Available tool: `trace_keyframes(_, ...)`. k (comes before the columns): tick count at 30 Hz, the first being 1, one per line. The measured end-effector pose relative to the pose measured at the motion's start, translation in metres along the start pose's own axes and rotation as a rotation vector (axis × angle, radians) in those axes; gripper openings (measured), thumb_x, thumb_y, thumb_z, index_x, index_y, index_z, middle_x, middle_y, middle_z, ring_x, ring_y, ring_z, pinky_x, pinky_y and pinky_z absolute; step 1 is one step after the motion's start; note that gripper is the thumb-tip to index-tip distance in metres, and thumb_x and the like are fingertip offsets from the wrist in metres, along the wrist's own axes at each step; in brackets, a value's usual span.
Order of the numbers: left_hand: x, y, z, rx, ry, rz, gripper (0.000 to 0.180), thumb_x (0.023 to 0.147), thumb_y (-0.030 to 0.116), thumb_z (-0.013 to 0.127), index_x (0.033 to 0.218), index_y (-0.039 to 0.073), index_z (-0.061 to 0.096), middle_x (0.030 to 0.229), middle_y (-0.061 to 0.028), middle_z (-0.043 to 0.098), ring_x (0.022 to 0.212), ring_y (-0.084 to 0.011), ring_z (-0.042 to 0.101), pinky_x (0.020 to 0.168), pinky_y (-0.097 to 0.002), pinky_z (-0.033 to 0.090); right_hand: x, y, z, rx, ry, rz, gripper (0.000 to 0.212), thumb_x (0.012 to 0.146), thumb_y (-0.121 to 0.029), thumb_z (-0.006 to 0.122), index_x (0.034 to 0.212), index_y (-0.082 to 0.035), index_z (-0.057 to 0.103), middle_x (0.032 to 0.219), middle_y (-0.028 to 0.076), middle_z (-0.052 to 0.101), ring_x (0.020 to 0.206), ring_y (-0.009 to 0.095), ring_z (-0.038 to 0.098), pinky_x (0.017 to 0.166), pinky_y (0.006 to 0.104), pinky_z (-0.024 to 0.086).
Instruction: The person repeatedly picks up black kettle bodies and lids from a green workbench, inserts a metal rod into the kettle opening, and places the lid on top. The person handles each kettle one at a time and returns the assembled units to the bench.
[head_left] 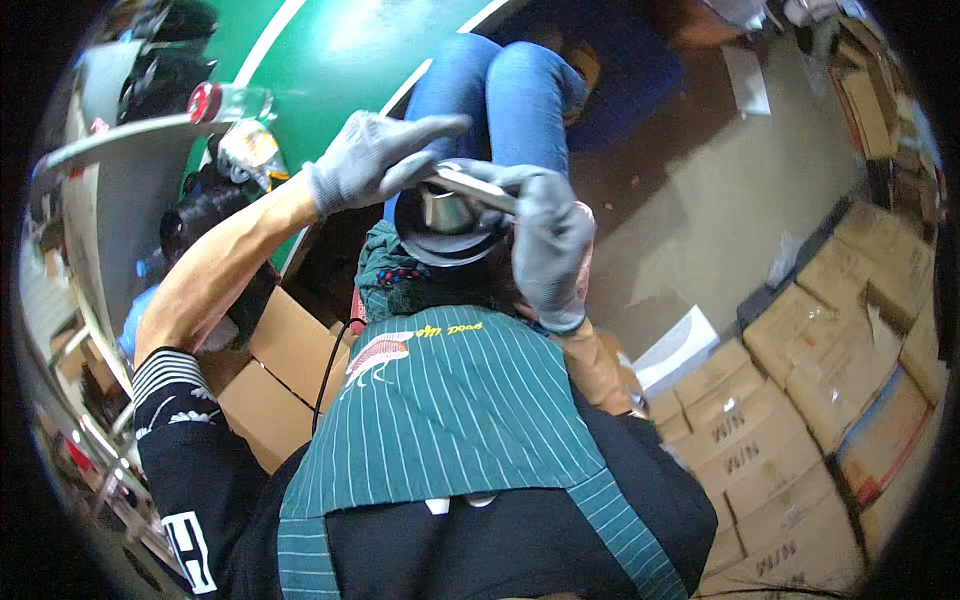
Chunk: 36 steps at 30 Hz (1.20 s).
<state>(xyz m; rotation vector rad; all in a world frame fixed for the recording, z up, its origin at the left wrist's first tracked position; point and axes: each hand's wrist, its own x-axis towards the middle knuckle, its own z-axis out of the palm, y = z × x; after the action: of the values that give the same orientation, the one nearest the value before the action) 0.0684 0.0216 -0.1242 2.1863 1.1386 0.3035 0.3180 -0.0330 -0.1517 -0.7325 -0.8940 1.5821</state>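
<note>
Both my hands wear grey work gloves and meet over my lap. My right hand [550,245] is closed around the right side of a dark, round, dish-shaped part [440,248] with a shiny silver cup-like centre [450,212]. A pale metal-looking edge or bar [470,187] crosses its top, between the hands; whether it belongs to the part I cannot tell. My left hand [375,160] is at the upper left of the part, index finger stretched out and apart from the lower fingers. Those lower fingers lie at the part's edge.
Stacked brown cartons [760,470] stand at the right, with another carton [265,410] at my left elbow. A shelf [140,130] on the left carries a clear jar with a red lid [230,102]. A white sheet [680,350] lies by the cartons.
</note>
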Motion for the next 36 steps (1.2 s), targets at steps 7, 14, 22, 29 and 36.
trace_keyframes(7, 0.013, 0.004, -0.006, -0.121, 0.063, -0.205, 0.049, 0.114, 0.043, 0.05, 0.149, 0.01, 0.06, 0.077, -0.0233, 0.065, 0.072, -0.0368, 0.073, 0.069, -0.0434, 0.055, 0.052, -0.009, -0.035, 0.055, -0.146, 0.177, 0.037, 0.117, -0.024, 0.046, 0.13, 0.005, 0.065, 0.118, 0.023, 0.077, 0.116, 0.03, 0.075, 0.106, 0.0411, 0.058)
trace_keyframes(14, -0.029, 0.07, -0.006, -0.133, 0.127, -0.544, 0.061, 0.114, 0.051, 0.045, 0.148, 0.001, 0.057, 0.097, -0.0296, 0.074, 0.093, -0.0482, 0.075, 0.081, -0.0544, 0.057, 0.076, 0.019, -0.046, 0.365, -0.494, 0.287, 0.036, 0.114, -0.03, 0.056, 0.126, 0.003, 0.066, 0.107, 0.023, 0.077, 0.121, 0.04, 0.072, 0.106, 0.0513, 0.06)
trace_keyframes(22, -0.026, 0.033, 0.016, -0.513, 0.176, -0.414, 0.055, 0.117, 0.045, 0.039, 0.152, 0.008, 0.06, 0.076, 0.0015, 0.051, 0.068, -0.0096, 0.047, 0.062, -0.027, 0.038, 0.048, 0.009, -0.033, 0.341, -0.623, 0.051, 0.056, 0.114, -0.038, 0.04, 0.065, -0.011, 0.046, 0.069, 0.007, 0.057, 0.09, 0.032, 0.06, 0.099, 0.0493, 0.048)
trace_keyframes(29, 0.023, 0.004, 0.002, -0.549, 0.018, -0.267, 0.051, 0.117, 0.039, 0.033, 0.142, 0.009, 0.066, 0.072, -0.0078, 0.058, 0.062, -0.0194, 0.058, 0.062, -0.0352, 0.049, 0.023, -0.009, -0.022, 0.119, -0.483, -0.104, 0.045, 0.101, -0.029, 0.051, 0.06, -0.014, 0.043, 0.067, 0.004, 0.053, 0.083, 0.031, 0.058, 0.107, 0.0606, 0.045)
trace_keyframes(36, 0.069, -0.018, 0.024, -0.582, -0.005, 0.002, 0.053, 0.117, 0.046, 0.036, 0.134, 0.01, 0.072, 0.066, -0.0063, 0.06, 0.061, -0.0158, 0.061, 0.064, -0.0354, 0.052, 0.002, -0.01, -0.015, -0.29, -0.543, -0.315, 0.033, 0.079, -0.034, 0.067, 0.061, -0.012, 0.05, 0.069, 0.003, 0.052, 0.083, 0.033, 0.059, 0.101, 0.0629, 0.044)
